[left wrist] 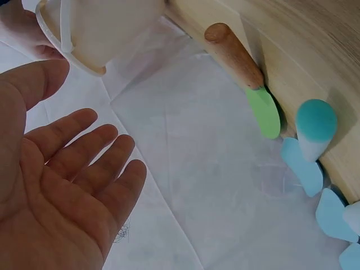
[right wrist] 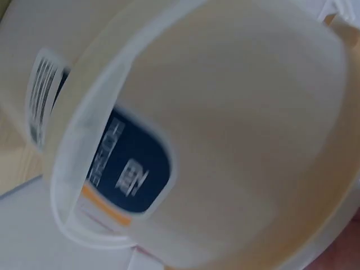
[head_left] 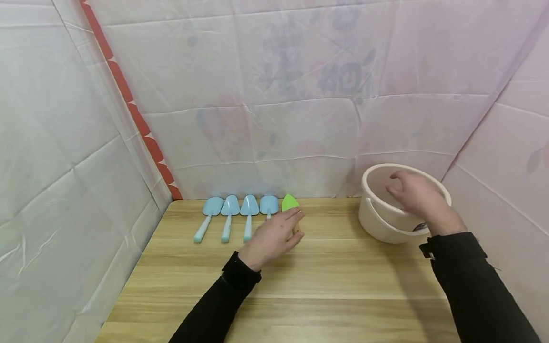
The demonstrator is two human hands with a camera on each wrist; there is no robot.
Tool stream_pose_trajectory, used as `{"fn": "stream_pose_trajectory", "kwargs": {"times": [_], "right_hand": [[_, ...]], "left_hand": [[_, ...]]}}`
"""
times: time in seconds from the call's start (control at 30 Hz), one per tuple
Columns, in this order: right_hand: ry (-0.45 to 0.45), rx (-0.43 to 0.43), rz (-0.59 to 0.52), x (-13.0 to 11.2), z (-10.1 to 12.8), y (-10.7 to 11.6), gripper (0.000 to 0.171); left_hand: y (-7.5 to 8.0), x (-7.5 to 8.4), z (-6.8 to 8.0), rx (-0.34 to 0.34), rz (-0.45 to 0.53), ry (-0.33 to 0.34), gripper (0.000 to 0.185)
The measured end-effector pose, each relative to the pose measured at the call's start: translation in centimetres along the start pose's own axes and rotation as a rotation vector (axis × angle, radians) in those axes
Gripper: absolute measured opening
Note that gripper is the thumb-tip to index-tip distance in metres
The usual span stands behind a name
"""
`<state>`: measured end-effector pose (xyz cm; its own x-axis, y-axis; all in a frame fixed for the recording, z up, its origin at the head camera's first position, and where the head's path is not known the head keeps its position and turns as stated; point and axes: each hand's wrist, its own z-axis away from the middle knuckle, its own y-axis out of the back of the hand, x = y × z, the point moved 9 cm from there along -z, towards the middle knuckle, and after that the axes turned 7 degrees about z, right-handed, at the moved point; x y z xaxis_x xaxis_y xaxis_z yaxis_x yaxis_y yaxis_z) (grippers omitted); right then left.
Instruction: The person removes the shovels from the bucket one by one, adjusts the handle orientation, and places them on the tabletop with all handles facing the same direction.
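Note:
In the head view my left hand (head_left: 274, 238) hovers over a small green trowel (head_left: 290, 202) with a wooden handle, partly covering it. The left wrist view shows that palm with fingers spread and nothing held, and the trowel's wooden handle (left wrist: 236, 56) apart from it. Several light blue toy shovels (head_left: 249, 206) lie in a row left of the trowel, blades toward the wall. My right hand (head_left: 413, 195) is over the mouth of a cream bucket (head_left: 386, 224), fingers loosely bent around nothing visible. Only a bit of that hand (right wrist: 340, 247) shows in the right wrist view.
The wooden table (head_left: 343, 276) meets a pale sheet wall (head_left: 300, 143) at the back, with more sheeting at both sides. A red strip (head_left: 128, 95) runs down the left corner. The bucket has a white handle (right wrist: 59, 191) and a dark blue label (right wrist: 135, 169).

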<state>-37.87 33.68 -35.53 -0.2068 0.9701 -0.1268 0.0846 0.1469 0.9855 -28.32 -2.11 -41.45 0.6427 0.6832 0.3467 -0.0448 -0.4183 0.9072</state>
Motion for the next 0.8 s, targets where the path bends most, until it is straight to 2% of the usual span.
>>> {"fn": "stream_pose_trajectory", "kwargs": {"times": [0.23,0.6,0.7,0.8], "right_hand": [[0.035,-0.047,0.057,1.1,0.2,-0.4,0.048],[0.111,-0.087,0.168,0.9,0.2,-0.8,0.040],[0.117,-0.117,0.160,1.0,0.2,-1.0,0.030],[0.120,-0.147,0.136,0.9,0.4,-1.2,0.027]], "left_hand": [[-0.3,0.7,-0.3,0.003,-0.008,-0.024,0.060],[-1.0,1.4,-0.4,-0.024,-0.002,-0.037,0.060],[-1.1,1.5,-0.4,-0.021,-0.016,-0.045,0.061],[-1.2,1.6,-0.4,-0.021,-0.026,-0.054,0.061]]}}
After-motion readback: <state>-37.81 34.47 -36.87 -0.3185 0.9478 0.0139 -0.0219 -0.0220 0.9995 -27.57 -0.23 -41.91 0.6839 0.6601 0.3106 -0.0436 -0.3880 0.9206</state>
